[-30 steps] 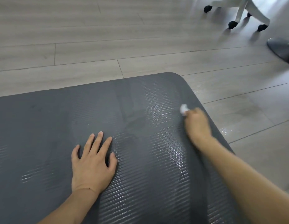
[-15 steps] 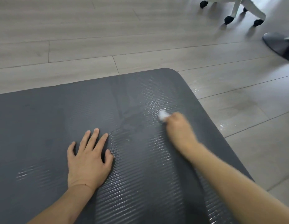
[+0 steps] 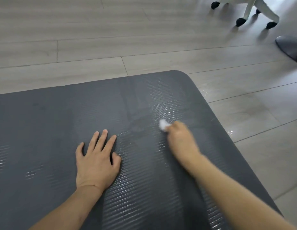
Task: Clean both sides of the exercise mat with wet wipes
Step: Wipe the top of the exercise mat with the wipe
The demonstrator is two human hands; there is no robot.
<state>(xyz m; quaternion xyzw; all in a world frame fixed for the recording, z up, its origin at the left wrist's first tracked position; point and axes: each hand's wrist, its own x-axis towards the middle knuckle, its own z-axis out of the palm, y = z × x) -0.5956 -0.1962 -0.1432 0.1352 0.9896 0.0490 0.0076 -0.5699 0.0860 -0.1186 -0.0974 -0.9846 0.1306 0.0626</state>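
Dark grey ribbed exercise mat (image 3: 44, 130) lying flat on a pale wood-plank floor (image 3: 94, 39), rounded corner at the far right. Left hand (image 3: 96, 160) is flat on the mat, fingers spread, palm down. Right hand (image 3: 181, 140) is a bit blurry and grips a balled-up white wet wipe (image 3: 163, 125) against the mat. Wet sheen streaks the ribs around both hands. White chair base (image 3: 254, 7) with black casters up top right, and a dark round base (image 3: 290, 47) near it.
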